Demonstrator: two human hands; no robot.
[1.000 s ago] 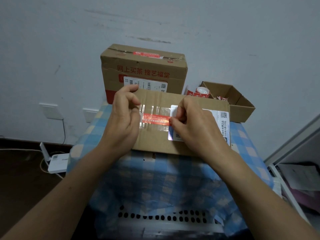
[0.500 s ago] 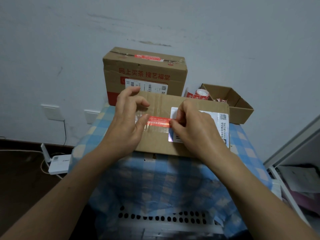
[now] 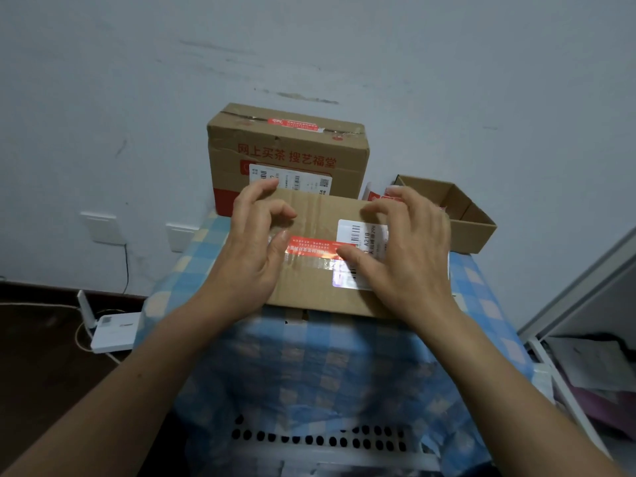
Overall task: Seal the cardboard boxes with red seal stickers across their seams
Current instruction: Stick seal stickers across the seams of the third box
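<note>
Red seal sticker [image 3: 311,246] sits on taped seam of near cardboard box [image 3: 309,211]. Left hand [image 3: 251,249], right hand [image 3: 413,256] spread, thumbs pressing sticker ends. Step: sticking down. Next, likely: rub flat, let go.

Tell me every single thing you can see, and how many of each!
near box: one, brown, on the cloth, under both hands
back box: one, brown, red print, by the wall
open box: one, brown, back right
near sticker: one, red, on the near box's taped seam
back sticker: one, red, atop the back box
near label: one, white, near box's top
back label: one, white, back box's front
cloth: one, blue checked, draped under the boxes
basket: one, white, holed, below the cloth
router: one, white, floor, left
wall plates: two, white, left wall
left hand: one, thumb pressing near sticker's left end
right hand: one, thumb at its right end
</note>
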